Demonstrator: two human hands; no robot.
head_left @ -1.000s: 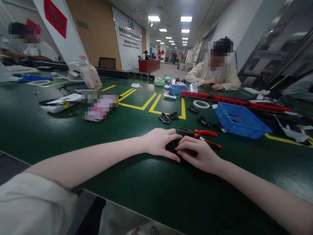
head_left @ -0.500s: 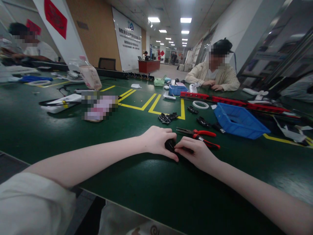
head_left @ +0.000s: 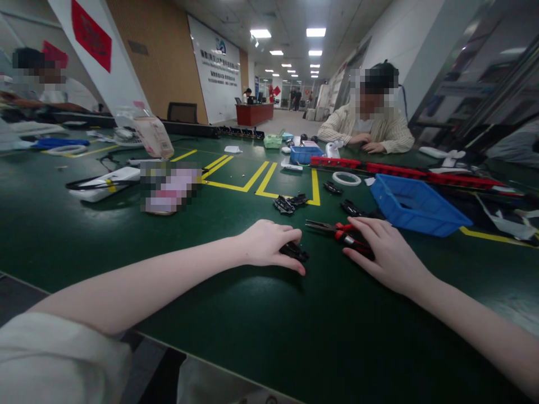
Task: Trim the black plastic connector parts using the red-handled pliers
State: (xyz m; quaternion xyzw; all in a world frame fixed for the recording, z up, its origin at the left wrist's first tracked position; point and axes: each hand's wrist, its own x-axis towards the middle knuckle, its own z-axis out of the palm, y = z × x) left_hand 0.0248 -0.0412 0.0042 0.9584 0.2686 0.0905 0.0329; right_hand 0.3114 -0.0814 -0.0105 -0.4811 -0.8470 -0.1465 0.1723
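Small black part (head_left: pixel 296 252) on the green table (head_left: pixel 261 320), toward the near side, gripped by the left hand (head_left: pixel 266 244): fingers curled together over it, thumb closed in from the near side. Just to the right, red-handled pliers (head_left: pixel 330 228) lying flat, handles under the right hand (head_left: pixel 389 253), fingers spread and laid on top, not wrapped round. Beyond, a cluster of black pieces (head_left: pixel 288 202) by the yellow lines, a white tape ring (head_left: pixel 346 179), a blue bin (head_left: pixel 421 217). Across the table, a person in a striped shirt (head_left: pixel 381 133), hands resting on the surface.
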